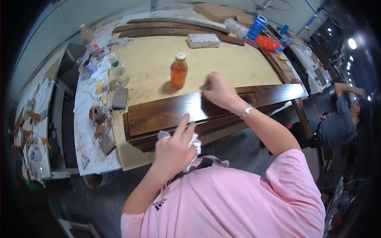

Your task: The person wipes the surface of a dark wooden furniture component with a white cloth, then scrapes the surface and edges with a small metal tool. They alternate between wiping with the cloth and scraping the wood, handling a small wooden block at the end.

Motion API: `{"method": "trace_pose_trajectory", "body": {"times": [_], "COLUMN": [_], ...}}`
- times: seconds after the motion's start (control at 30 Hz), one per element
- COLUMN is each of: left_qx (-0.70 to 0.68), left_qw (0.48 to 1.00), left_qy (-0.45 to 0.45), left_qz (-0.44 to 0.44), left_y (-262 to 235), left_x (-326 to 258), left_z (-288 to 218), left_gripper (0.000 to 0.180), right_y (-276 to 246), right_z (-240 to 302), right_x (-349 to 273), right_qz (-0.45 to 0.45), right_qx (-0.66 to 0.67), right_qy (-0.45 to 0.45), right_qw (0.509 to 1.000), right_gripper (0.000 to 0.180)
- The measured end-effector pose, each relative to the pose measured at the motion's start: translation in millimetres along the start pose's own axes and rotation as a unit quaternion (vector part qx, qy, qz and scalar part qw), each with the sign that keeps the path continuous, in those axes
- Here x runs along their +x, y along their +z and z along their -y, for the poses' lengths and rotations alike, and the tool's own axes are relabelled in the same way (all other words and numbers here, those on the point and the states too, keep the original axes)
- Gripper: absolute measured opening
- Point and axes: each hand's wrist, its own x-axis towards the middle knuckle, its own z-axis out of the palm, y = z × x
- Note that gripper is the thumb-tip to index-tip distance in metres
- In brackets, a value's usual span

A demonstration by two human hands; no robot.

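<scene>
A long, glossy dark-brown wooden panel (pixel 158 115) lies across the near side of the worktable, on top of other dark wooden pieces. My left hand (pixel 172 152) is at its near edge, two fingers stretched over the wood while the rest hold a crumpled white cloth (pixel 194 144). Over the middle of the panel, my right hand (pixel 220 92) is closed, near a rectangular cutout (pixel 249 97). Something small and dark shows at its fingertips, too little to name. Beyond the panel stands a capped bottle of amber liquid (pixel 179 73).
Dark wooden strips (pixel 170 27) and a white-wrapped block (pixel 203 41) lie at the back. To the left are a green-capped clear bottle (pixel 121 75), a grey block (pixel 120 98) and stained cloths. A blue bottle (pixel 257 27) and red bag (pixel 268 43) stand back right; another person (pixel 339 123) is at right.
</scene>
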Motion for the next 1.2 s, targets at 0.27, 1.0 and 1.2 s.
{"method": "trace_pose_trajectory", "body": {"times": [0.27, 1.0, 1.2], "left_qx": [0.121, 0.066, 0.04], "left_qw": [0.992, 0.996, 0.993], "left_qy": [-0.045, -0.046, -0.004], "left_qz": [0.009, -0.038, -0.107], "left_y": [-40, -15, -19], "left_x": [-18, -29, -29], "left_z": [17, 34, 38], "left_gripper": [0.059, 0.062, 0.056], "right_y": [4, 59, 24], "right_z": [-66, 127, 51], "right_x": [-40, 0, -11], "right_qz": [-0.289, -0.063, -0.035], "right_qx": [0.12, 0.2, 0.116], "right_qy": [-0.018, -0.155, -0.051], "right_qw": [0.95, 0.965, 0.991], "right_gripper": [0.018, 0.019, 0.016]}}
